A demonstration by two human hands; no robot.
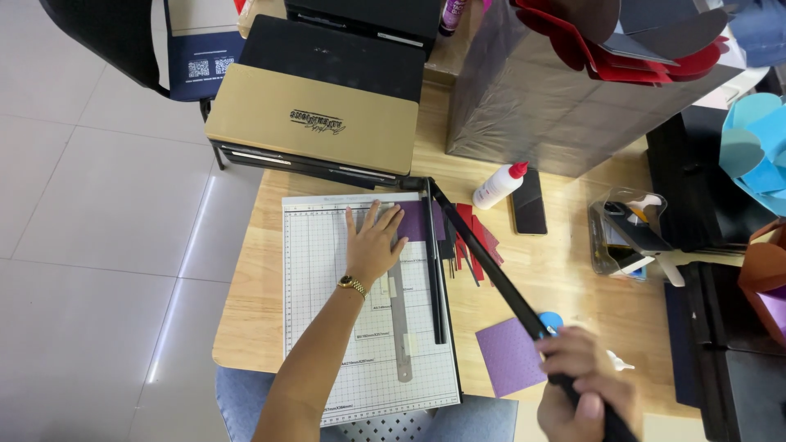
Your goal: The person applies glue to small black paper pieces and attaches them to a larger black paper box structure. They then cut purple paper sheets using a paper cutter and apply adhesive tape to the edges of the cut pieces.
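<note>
A paper cutter with a white gridded board (319, 270) lies on the wooden table. My left hand (372, 241), with a gold watch on the wrist, presses flat on a purple sheet (413, 221) at the board's far end, against the cutting edge. The cutter's long black blade arm (483, 254) is raised at an angle out to the right. My right hand (585, 385) grips the black handle at the arm's near end. A purple paper square (508, 356) lies on the table beside that hand.
Red and dark paper strips (475, 241) lie right of the cutter. A white glue bottle with a red cap (499, 186) and a black phone (529, 202) sit behind. A gold and black box (315, 119), a grey box (548, 98), a clear container (626, 233) and coloured paper shapes surround them.
</note>
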